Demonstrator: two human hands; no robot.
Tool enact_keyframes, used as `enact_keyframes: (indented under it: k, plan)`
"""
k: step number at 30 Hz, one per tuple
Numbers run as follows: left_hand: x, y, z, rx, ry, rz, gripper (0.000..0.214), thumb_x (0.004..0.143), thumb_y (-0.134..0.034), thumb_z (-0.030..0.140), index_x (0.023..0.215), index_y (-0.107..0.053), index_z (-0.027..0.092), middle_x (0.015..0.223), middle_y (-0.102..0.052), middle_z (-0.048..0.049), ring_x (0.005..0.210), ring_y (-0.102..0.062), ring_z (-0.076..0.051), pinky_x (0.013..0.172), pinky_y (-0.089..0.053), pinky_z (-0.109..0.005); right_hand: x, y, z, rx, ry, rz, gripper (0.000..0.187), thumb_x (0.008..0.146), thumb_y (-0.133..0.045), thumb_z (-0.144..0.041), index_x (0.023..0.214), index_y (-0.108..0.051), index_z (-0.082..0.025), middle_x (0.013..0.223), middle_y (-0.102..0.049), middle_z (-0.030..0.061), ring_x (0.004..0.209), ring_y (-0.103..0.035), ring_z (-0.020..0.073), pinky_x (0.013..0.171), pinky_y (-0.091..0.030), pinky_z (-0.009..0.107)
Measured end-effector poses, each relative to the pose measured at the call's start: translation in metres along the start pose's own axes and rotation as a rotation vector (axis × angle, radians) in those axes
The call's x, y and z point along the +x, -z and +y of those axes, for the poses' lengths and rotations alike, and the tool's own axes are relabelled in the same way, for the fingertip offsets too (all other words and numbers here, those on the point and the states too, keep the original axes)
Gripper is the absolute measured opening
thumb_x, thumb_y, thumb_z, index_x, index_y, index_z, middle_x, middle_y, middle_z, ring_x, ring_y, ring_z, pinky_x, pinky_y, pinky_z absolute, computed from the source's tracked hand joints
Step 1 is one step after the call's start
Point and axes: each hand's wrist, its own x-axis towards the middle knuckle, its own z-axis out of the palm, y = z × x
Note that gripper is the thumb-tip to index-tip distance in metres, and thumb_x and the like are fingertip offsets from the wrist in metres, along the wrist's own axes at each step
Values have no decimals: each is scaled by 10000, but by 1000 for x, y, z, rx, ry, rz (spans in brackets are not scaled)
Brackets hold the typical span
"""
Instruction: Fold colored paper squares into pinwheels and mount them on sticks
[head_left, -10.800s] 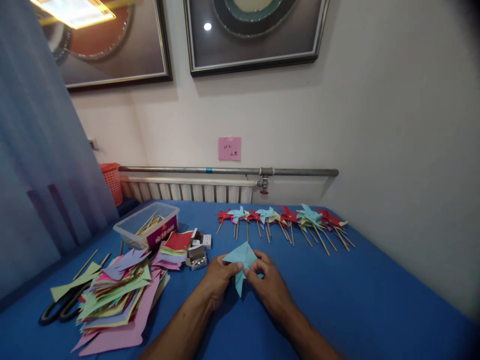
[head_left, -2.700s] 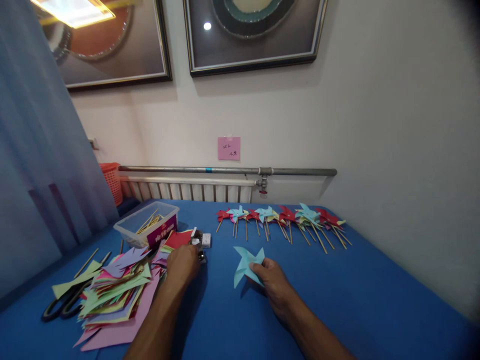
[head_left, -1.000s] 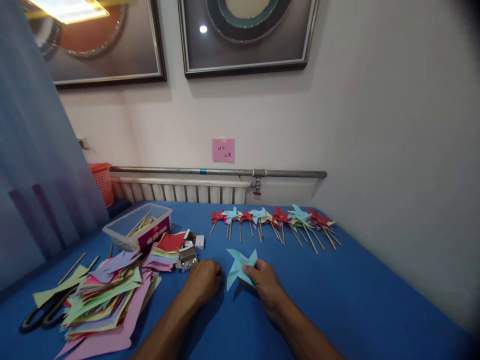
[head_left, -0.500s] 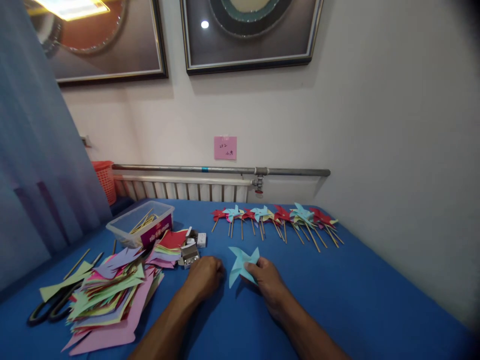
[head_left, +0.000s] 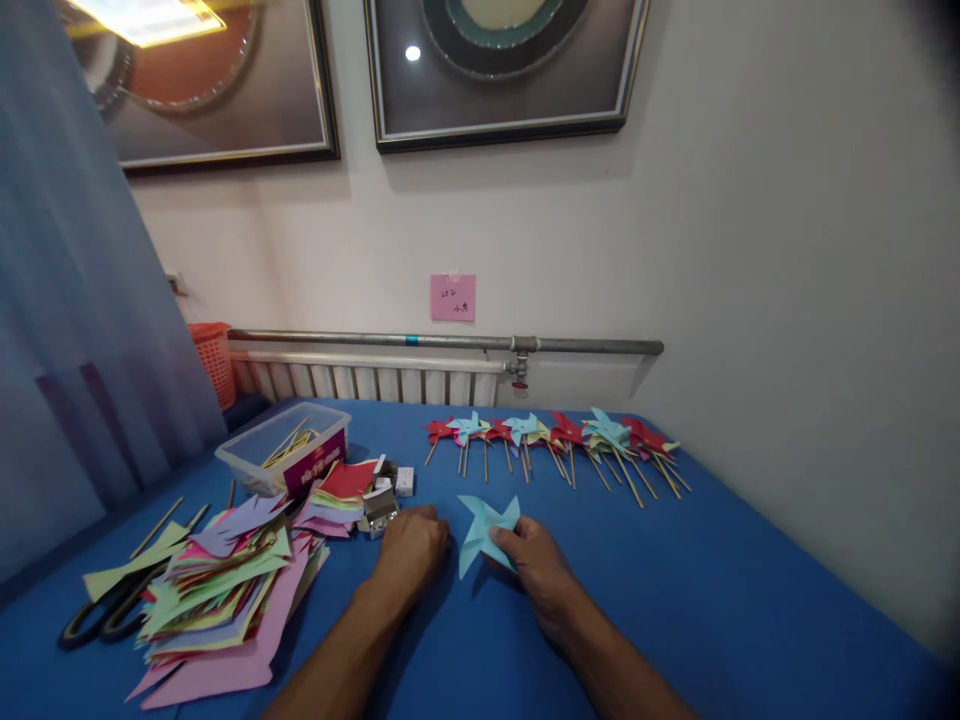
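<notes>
My right hand (head_left: 536, 560) pinches a light blue paper pinwheel head (head_left: 478, 535) between thumb and fingers, its folded blades facing up and no stick visible on it. To its left, my left hand (head_left: 412, 550) rests low over the blue table with its fingers curled under. What those fingers hold, if anything, is hidden. Just beside that hand stands an opened small box (head_left: 379, 510) with shiny bits inside, probably pins. A small white box (head_left: 405, 481) lies behind it.
Finished pinwheels on sticks (head_left: 566, 432) lie in a row at the back. On the left are a stack of cut coloured paper (head_left: 217, 590), small coloured sheets (head_left: 341, 495), scissors (head_left: 112, 615) and a clear plastic tub (head_left: 247, 460) of sticks. The blue table (head_left: 720, 610) meets a wall.
My left hand has turned slightly, its knuckles now flatter above the table. My right hand and the light blue pinwheel head stay almost still. The view has shifted a little.
</notes>
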Motion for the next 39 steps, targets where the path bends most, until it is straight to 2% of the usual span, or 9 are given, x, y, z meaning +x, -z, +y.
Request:
enact_keyframes:
  k: [7, 13, 19, 21, 26, 29, 31, 34, 39]
  plan:
    - [0, -1, -4, -8, -14, -8, 345, 963, -416, 222, 963, -755, 152, 984, -714, -156, 940, -689, -288, 798, -485, -371, 1, 1, 2, -15, 5, -2, 268, 683, -749, -339, 870, -730, -147, 700, -701, 3, 594, -592, 138, 629, -491, 265]
    - [1, 1, -2, -47, 26, -16, 299, 950, -447, 234, 987, -737, 166, 1025, -719, -143, 947, -695, -273, 804, -479, -350, 0, 0, 0, -25, 5, -5, 296, 675, -746, -359, 877, -732, -142, 684, -695, 2, 590, -594, 144, 619, -485, 264]
    - [1, -1, -6, -66, 57, 15, 301, 942, -429, 201, 988, -718, 131, 1023, -713, -176, 933, -686, -275, 786, -460, -352, 0, -2, -3, -20, 2, 30, 243, 649, -742, -332, 810, -715, -152, 645, -678, 0, 555, -576, 141, 583, -481, 259]
    - [1, 1, -8, -204, 95, 86, 244, 910, -477, 196, 952, -711, 138, 999, -716, -148, 915, -673, -256, 767, -444, -331, -1, -2, -4, -26, 16, 31, 253, 657, -738, -339, 824, -717, -150, 665, -690, 9, 571, -589, 149, 591, -487, 265]
    - [0, 7, 2, -883, 184, 236, 208, 868, -530, 309, 790, -666, 171, 676, -614, -2, 657, -561, -152, 613, -395, -249, -2, -2, -3, -44, 91, 23, 342, 691, -734, -368, 945, -735, -140, 765, -733, 35, 614, -598, 155, 603, -472, 260]
    - [1, 5, 15, -1125, 147, 317, 186, 809, -571, 316, 731, -661, 174, 712, -622, -9, 687, -562, -150, 650, -440, -254, 2, -3, 0, -15, 105, 54, 362, 646, -755, -366, 927, -725, -140, 777, -741, 43, 639, -610, 171, 631, -482, 277]
    - [1, 3, 22, -1195, 120, 367, 157, 783, -589, 286, 699, -659, 173, 866, -682, -51, 832, -619, -176, 752, -482, -271, 3, -3, 1, -2, 112, 70, 362, 629, -767, -368, 912, -717, -148, 781, -740, 43, 659, -617, 184, 647, -488, 290]
    - [1, 0, 29, -1224, 137, 353, 140, 778, -605, 268, 698, -668, 173, 1102, -693, -94, 1010, -639, -215, 821, -504, -288, 3, -4, 1, -3, 138, 68, 347, 649, -773, -382, 909, -712, -161, 783, -739, 39, 674, -622, 193, 660, -486, 298]
    - [-2, -5, 36, -1210, 23, 335, 113, 800, -582, 231, 729, -651, 177, 1123, -677, -84, 1016, -643, -198, 880, -494, -295, -2, -8, 0, -4, 187, 41, 360, 663, -797, -392, 925, -721, -157, 828, -750, 40, 750, -644, 206, 750, -489, 311]
